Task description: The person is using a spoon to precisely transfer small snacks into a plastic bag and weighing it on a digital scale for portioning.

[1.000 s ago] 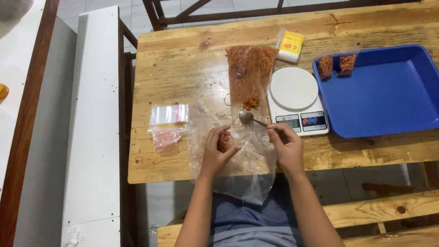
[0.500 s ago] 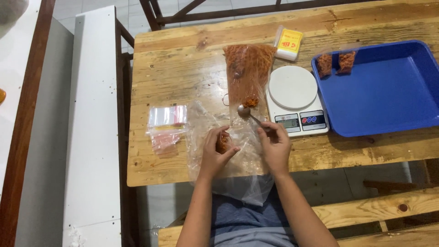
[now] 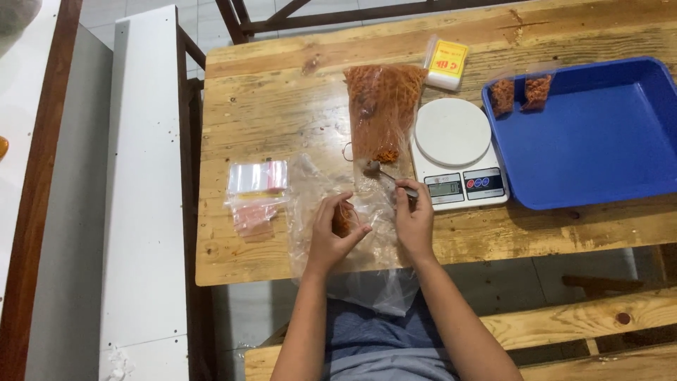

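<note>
Beside the white scale (image 3: pixel 452 132), left hand (image 3: pixel 333 236) pinches a small filled bag (image 3: pixel 342 220); right hand (image 3: pixel 415 220) grips a spoon (image 3: pixel 386 175) before the blue tray (image 3: pixel 599 141).

Left hand (image 3: pixel 337 229) pinches a small orange-filled packet (image 3: pixel 341 220); right hand (image 3: pixel 415 217) holds a spoon (image 3: pixel 381 172) beside the white scale (image 3: pixel 457 152)

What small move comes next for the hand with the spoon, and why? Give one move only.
Probably bring the spoon back from the big bag of orange snack and tip it into the small bag. The right hand holds the spoon's handle with its bowl at the big bag's mouth, while the left hand pinches the small, partly filled bag beside it. The scale is bare.
</note>
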